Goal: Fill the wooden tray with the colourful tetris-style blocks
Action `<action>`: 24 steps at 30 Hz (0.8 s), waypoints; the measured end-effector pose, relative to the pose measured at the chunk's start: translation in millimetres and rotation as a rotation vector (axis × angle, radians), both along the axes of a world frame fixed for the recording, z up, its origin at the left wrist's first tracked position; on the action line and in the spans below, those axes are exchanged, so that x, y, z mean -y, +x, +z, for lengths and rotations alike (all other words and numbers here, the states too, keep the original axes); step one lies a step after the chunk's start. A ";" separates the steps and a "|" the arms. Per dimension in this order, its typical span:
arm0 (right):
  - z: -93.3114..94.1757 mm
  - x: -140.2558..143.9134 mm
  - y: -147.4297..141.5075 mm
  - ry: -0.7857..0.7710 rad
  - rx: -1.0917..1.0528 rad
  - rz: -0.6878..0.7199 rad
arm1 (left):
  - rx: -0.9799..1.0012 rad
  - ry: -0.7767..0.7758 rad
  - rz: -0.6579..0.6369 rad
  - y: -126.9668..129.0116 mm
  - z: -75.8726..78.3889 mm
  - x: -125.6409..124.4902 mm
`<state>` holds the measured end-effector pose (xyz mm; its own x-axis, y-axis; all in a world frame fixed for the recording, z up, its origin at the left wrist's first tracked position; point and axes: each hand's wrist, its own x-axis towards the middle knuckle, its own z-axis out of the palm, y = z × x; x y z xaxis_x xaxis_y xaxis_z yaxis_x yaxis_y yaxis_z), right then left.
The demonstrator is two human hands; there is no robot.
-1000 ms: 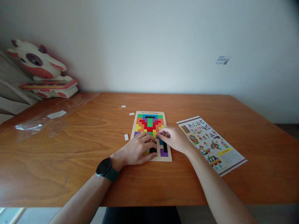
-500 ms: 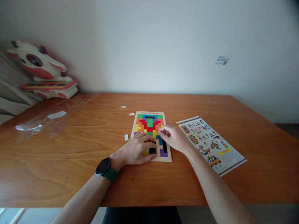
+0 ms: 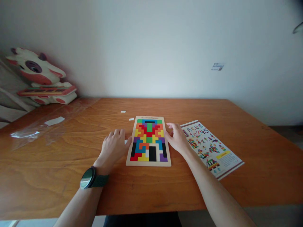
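A wooden block-puzzle board [image 3: 142, 163] lies flat on the table, filled with coloured pieces. Bare pale wood shows around the black pieces [image 3: 152, 154] in its lower right part. To the board's left, my left hand [image 3: 115, 145] rests palm down with fingers stretched out, and its thumb reaches the board's left edge. My right hand [image 3: 177, 138] is at the right edge, thumb and fingers apart with nothing between them. Whether either hand presses on the frame I cannot tell.
A printed pattern sheet [image 3: 228, 164] lies to the right on the wooden table [image 3: 59, 189]. Small white slips [image 3: 123, 111] lie near the board, one partly behind my left hand. Clear plastic wrapping [image 3: 26, 135] and a cow-shaped toy keyboard [image 3: 50, 91] are at the left.
Both hands have moved off the pieces, left hand leftward and right hand to the right edge. My right fingers have parted from a pinch. More of the board shows.
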<state>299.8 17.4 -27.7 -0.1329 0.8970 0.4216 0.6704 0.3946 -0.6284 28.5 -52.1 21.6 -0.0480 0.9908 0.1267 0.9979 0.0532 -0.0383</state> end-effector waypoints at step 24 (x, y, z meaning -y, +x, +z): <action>-4.4 -2.3 -0.6 -0.007 -0.012 -0.042 | 0.117 0.000 -0.088 -10.1 -11.8 -0.3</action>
